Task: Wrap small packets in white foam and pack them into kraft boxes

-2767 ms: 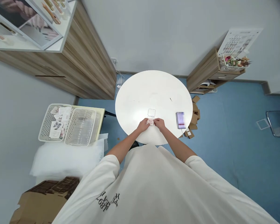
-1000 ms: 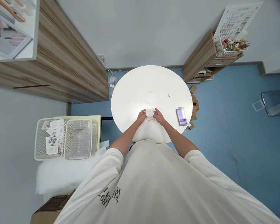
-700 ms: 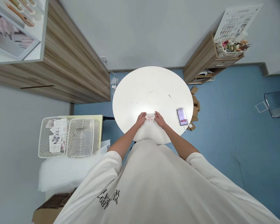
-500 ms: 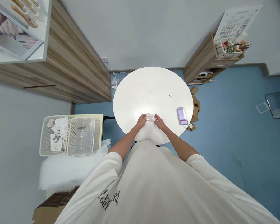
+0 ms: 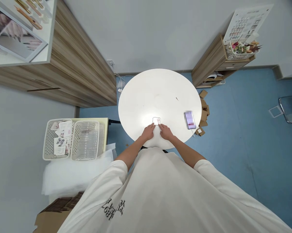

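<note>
A small clear plastic box [image 5: 157, 121] lies on the white round table near its front edge. Something white with a pink patch shows in it. My left hand [image 5: 148, 131] has its fingertips on the box's near left corner. At the near right corner are the fingertips of my right hand [image 5: 165, 131]. Both hands look closed on that near edge, though the thumbs are hard to make out. To the right on the table lies a blurred-out purple phone-like object [image 5: 190, 120] with a white cable.
The white table [image 5: 157, 84] carries a small dark sliver [image 5: 177, 99]. To the left, a white basket [image 5: 45, 139] holds printed cards, and another basket [image 5: 97, 139] holds stacked clear plastic boxes. Flattened cardboard [image 5: 204, 115] lies on the floor right of the table. A wooden cabinet [image 5: 87, 71] stands at left.
My hands have moved from the box's left and right sides to its near corners, closer to my body. The box has stayed in nearly the same place.
</note>
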Demonstrator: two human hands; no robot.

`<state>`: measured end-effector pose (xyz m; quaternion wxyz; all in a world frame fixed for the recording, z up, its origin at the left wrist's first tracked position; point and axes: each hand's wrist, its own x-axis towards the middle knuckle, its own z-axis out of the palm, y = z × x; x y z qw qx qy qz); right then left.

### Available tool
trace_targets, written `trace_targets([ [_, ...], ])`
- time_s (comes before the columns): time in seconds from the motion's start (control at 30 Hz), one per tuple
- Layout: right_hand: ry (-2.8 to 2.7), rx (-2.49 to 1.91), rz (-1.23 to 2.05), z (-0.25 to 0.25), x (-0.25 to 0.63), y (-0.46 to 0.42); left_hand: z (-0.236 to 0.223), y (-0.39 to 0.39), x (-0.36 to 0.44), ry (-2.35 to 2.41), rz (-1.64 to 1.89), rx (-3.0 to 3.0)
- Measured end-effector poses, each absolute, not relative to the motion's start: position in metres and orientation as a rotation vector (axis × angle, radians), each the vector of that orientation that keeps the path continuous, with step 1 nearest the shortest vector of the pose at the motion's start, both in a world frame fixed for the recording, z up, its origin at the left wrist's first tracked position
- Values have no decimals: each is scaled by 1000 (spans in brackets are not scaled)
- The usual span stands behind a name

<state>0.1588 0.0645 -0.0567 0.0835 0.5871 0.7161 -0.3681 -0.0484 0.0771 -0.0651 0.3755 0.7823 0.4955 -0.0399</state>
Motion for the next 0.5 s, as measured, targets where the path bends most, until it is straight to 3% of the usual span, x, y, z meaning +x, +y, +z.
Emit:
trace_targets([
  [0.5,2039,1634,-916,-47,140,65,-53,73,-49,1236,-374,2041],
])
